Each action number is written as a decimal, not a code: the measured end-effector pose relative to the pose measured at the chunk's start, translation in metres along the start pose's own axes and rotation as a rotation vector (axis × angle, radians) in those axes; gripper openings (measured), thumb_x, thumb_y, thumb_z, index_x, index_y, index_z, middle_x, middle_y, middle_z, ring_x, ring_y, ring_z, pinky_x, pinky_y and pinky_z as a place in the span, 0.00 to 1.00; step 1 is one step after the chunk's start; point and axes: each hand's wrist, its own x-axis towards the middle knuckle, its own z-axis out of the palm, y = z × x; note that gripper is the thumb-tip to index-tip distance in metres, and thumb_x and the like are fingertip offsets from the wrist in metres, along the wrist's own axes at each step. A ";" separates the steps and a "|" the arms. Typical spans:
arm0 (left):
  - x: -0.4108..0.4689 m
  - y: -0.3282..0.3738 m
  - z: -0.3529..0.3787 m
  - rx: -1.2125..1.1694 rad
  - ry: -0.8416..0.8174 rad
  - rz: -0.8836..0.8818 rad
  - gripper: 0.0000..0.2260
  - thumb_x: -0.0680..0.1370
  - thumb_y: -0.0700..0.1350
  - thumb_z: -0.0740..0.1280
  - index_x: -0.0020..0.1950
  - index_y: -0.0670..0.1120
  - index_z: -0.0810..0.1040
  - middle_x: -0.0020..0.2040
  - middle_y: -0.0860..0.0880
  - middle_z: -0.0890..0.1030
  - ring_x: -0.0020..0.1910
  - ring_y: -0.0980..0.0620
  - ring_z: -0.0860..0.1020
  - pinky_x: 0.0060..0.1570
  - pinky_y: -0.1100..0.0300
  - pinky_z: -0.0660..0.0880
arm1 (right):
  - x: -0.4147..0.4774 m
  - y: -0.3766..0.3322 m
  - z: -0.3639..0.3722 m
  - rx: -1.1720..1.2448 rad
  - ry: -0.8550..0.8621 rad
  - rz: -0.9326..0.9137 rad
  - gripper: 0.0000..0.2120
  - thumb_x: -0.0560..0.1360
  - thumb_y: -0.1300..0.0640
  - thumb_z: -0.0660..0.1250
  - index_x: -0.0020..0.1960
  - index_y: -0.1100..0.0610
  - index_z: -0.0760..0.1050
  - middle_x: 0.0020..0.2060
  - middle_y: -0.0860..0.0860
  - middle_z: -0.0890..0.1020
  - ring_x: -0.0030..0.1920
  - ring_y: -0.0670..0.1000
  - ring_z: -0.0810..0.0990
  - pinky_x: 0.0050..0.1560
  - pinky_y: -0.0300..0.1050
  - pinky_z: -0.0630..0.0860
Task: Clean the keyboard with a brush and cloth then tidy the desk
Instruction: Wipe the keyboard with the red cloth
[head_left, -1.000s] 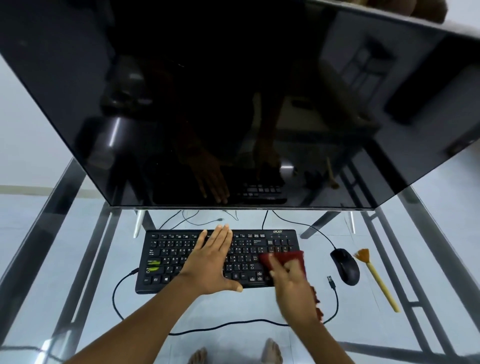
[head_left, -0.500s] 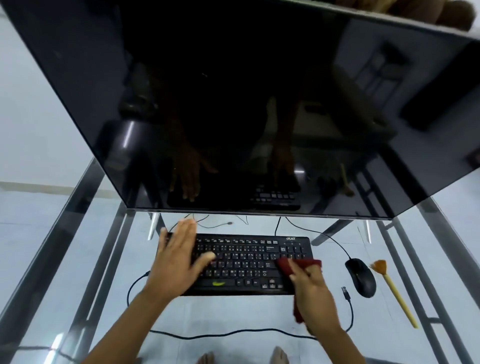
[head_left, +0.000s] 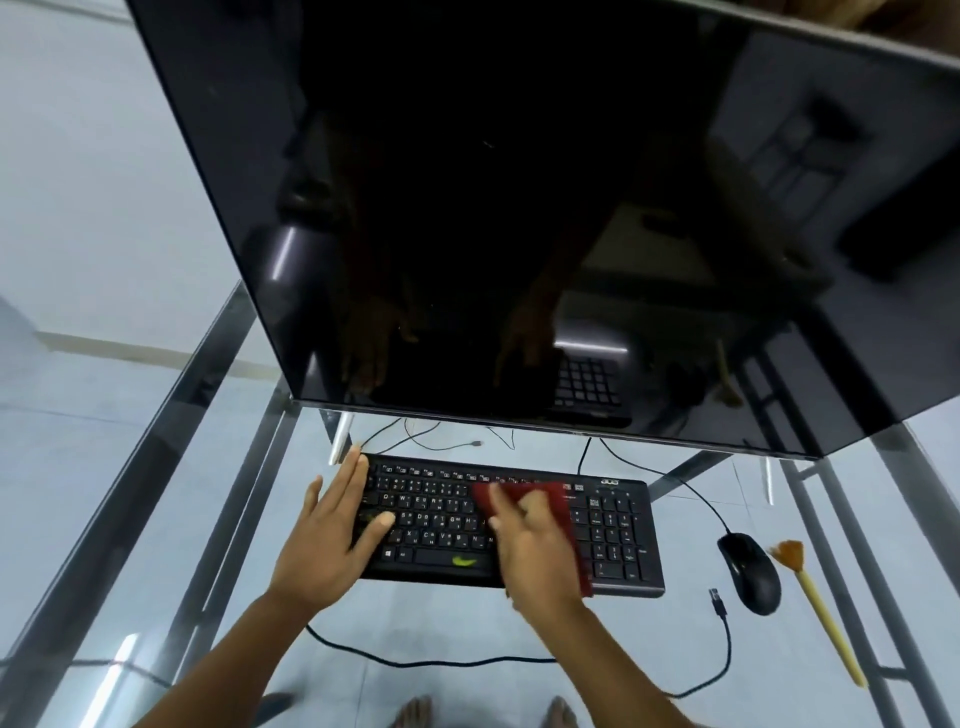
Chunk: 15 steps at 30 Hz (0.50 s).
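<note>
The right hand (head_left: 540, 551) presses a red cloth (head_left: 563, 506) onto the mid-keyboard (head_left: 618, 530), fingers together; the left hand (head_left: 332, 530), fingers spread flat, braces its end. A hard wipe could pop keycaps or slide it on the glass tabletop (head_left: 467, 623).

Left hand (head_left: 327, 540) flat, right hand (head_left: 535, 551) pressing down

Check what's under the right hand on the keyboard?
A dark red cloth, pressed on the black keyboard by the right hand. Keys beneath it are hidden.
</note>
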 end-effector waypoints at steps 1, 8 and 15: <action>0.000 0.000 -0.001 0.013 -0.011 -0.008 0.37 0.76 0.70 0.47 0.79 0.51 0.44 0.78 0.59 0.43 0.76 0.61 0.43 0.75 0.57 0.39 | -0.002 -0.006 0.005 0.013 -0.099 -0.054 0.10 0.81 0.42 0.59 0.47 0.46 0.71 0.41 0.46 0.80 0.32 0.38 0.75 0.33 0.40 0.72; 0.001 -0.003 -0.006 0.055 -0.131 0.024 0.59 0.62 0.79 0.62 0.77 0.49 0.36 0.78 0.55 0.37 0.76 0.60 0.39 0.75 0.52 0.37 | 0.018 -0.001 -0.005 -0.040 0.096 0.036 0.07 0.80 0.42 0.58 0.50 0.41 0.73 0.37 0.40 0.76 0.34 0.43 0.75 0.31 0.34 0.72; 0.003 -0.004 -0.013 0.032 -0.161 0.033 0.62 0.60 0.78 0.65 0.77 0.48 0.37 0.78 0.56 0.36 0.76 0.59 0.38 0.76 0.48 0.40 | 0.032 -0.004 -0.006 -0.178 0.110 -0.119 0.23 0.71 0.27 0.60 0.53 0.43 0.77 0.49 0.47 0.81 0.43 0.40 0.78 0.41 0.29 0.73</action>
